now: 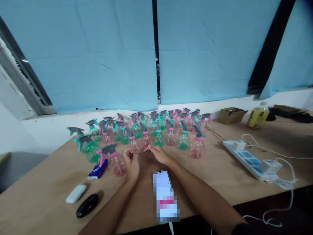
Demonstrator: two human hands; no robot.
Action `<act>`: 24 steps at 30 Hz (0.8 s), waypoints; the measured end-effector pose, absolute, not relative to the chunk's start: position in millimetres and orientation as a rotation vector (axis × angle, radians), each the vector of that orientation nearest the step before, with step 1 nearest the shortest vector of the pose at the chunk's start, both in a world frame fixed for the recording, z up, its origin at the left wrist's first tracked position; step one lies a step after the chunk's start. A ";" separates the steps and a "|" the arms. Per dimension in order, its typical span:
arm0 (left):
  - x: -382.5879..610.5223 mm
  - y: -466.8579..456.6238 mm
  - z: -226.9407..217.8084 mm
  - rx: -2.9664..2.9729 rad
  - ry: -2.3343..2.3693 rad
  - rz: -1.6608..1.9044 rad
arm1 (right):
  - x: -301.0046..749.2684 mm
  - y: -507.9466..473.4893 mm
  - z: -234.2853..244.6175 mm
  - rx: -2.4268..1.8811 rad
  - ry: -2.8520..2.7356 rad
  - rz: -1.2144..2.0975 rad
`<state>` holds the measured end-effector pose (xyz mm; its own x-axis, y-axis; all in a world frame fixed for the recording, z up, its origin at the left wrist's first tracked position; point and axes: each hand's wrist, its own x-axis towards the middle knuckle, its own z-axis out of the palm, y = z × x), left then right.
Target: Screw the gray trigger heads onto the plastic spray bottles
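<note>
My left hand (131,163) is held just above the table, fingers half curled with a gap to the thumb and nothing visible in them. Close to its left side stands a clear pink spray bottle (117,163) with a grey and pink trigger head. My right hand (157,153) reaches in from the right, its fingers stretched toward the left hand. Just behind the hands are two pink spray bottles, one on the left (134,143) and one on the right (146,138); whether the fingertips touch them is unclear. Between my forearms lies a phone (163,187), its lit screen partly blurred.
Several pink and green spray bottles (184,140) stand in rows toward the wall. At left are a blue packet (97,169), a white case (76,193) and a black case (87,205). At right are a power strip (244,160), a cardboard box (232,116) and a yellow-labelled drink bottle (258,116).
</note>
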<state>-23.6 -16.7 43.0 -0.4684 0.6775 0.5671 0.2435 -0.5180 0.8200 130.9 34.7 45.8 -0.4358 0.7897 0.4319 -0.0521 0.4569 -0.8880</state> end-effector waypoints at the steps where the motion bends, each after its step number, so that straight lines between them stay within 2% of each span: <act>1: -24.6 -17.5 45.2 1.444 1.350 2.056 | 131.3 34.9 45.4 -0.634 -1.763 1.111; 9: -30.6 -17.1 59.0 1.834 1.529 1.931 | 135.0 36.5 43.5 -0.699 -1.740 1.101; 18: -43.1 11.3 43.2 1.639 1.583 1.789 | 127.3 31.9 45.7 -0.673 -1.715 1.162; 24: -44.7 12.3 34.6 1.750 1.727 1.802 | 128.0 31.7 44.8 -0.671 -1.729 1.095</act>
<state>-44.7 12.3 34.6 -0.3380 0.7042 0.6243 0.5939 -0.3550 0.7220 128.0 31.7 44.8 -0.4003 0.8121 0.4246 -0.0367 0.4488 -0.8929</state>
